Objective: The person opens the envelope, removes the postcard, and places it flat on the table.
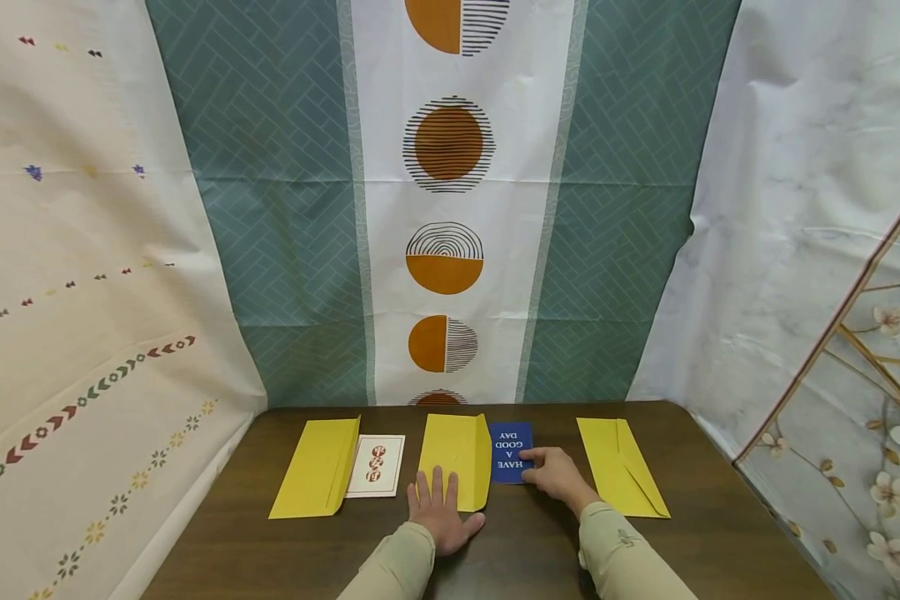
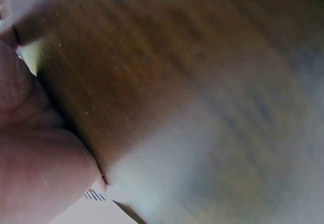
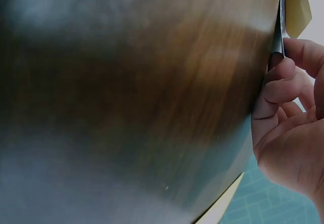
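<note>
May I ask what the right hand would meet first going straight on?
Past the blue HAVE A GOOD DAY card it pinches, the right hand would likely meet the middle yellow envelope.

Yellow envelope (image 1: 450, 450), flap on its right, lies on the tabletop (image 1: 247, 558); blue card (image 1: 507, 454), white lettering upside down, sits right beside the flap.

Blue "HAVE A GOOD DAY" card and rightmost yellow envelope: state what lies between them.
In the head view, the right hand, pinching the blue card, and dark wooden tabletop.
</note>
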### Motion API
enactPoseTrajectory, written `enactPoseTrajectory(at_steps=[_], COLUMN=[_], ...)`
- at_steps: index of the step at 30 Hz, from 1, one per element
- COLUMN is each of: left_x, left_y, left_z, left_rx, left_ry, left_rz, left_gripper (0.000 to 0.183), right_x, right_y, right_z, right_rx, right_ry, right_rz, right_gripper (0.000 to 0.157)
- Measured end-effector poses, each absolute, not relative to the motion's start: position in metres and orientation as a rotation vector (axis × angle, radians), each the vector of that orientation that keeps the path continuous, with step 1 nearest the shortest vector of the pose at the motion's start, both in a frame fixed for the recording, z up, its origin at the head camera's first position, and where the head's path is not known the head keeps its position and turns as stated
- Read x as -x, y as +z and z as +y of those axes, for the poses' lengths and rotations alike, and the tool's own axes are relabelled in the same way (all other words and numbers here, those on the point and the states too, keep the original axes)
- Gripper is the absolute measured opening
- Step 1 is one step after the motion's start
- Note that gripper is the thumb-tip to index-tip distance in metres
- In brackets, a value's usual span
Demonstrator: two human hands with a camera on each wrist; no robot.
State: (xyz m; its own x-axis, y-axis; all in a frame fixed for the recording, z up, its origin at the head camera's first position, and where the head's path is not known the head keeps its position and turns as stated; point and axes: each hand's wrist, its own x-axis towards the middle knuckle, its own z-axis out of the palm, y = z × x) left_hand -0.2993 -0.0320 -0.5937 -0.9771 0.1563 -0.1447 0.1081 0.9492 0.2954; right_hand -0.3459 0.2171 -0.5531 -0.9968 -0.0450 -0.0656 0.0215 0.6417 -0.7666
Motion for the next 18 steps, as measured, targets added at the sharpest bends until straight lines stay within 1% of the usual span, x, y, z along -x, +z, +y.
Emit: enactPoseTrajectory(at_steps=[11, 18], left_x=[0.3011, 0.2987], left_y=[-0.5977, -0.5951], left_z=[-0.033, -0.0334], left_rx=[-0.222, -0.235], left_ry=[0.426, 0.444], left_rz=[2.949, 2.945], left_gripper=[0.1, 0.101], right_x=[0.3472, 0.3411], right_y=[-0.5527, -0.5491], right_z=[0.2137, 0.2089], right_rx=[0.083, 0.139], right_ry=[-1.206, -1.086], right_rz=[2.822, 2.878], right_gripper=[0.04, 0.04])
